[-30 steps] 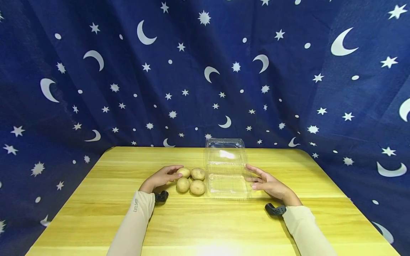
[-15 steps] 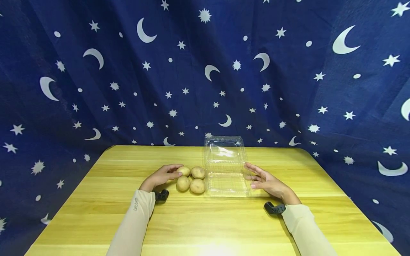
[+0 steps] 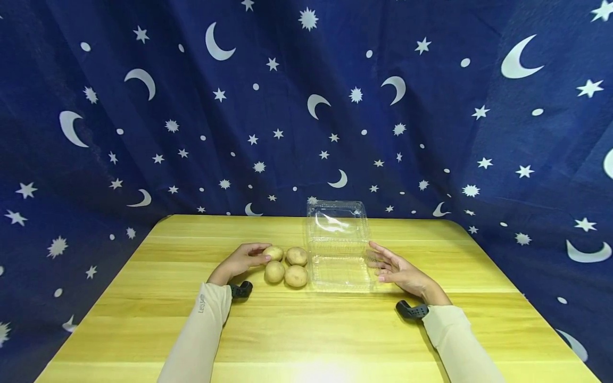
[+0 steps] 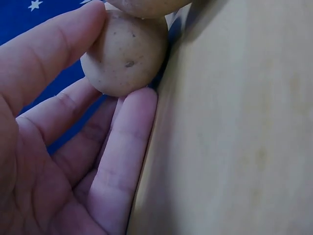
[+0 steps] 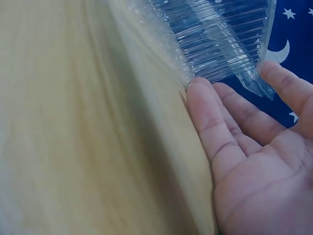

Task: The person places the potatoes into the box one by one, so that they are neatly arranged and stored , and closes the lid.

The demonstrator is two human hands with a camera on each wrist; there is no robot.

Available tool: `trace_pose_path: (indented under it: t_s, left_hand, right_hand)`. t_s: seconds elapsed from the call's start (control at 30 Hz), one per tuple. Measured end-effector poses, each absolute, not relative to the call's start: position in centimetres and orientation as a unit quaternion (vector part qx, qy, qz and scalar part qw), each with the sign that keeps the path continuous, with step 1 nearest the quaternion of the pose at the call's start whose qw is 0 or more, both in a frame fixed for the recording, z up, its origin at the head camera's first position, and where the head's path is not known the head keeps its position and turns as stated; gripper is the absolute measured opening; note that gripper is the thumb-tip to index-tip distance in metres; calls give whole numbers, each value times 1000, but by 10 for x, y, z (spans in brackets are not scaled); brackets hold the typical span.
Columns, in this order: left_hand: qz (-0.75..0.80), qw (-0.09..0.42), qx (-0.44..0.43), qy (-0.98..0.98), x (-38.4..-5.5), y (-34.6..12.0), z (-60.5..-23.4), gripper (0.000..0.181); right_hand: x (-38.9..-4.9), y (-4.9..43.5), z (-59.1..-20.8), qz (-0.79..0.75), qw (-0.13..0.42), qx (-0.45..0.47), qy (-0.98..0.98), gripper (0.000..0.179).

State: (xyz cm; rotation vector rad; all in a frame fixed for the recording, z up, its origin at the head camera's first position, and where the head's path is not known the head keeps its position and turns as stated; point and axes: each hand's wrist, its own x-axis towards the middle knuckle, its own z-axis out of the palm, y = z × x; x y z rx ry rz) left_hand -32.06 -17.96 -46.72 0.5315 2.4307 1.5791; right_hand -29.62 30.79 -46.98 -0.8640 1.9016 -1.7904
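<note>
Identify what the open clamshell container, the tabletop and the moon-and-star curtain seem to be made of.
Clamshell container: thin, glossy clear plastic; the background shows through and ribbed walls catch highlights.
Tabletop: wood or wood-look laminate, smooth with some sheen; it shows yellow grain and bright glare.
Moon-and-star curtain: probably fabric, matte; soft folds run through it.

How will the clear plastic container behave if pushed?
Container is likely light: its see-through walls look thin, so a nudge may slide it across the table. Probably flexes if squeezed, though the ribbed side may stiffen it a bit. Its flat base suggests it won't roll.
</note>
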Motion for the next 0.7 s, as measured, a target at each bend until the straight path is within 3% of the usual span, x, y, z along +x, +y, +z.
trace_pose_path:
  t_s: [0.7]
  left_hand:
    - [610, 71, 144, 776, -322, -181, -469, 55]
  right_hand:
    - [-296, 309, -472, -642, 189, -306, 677, 84]
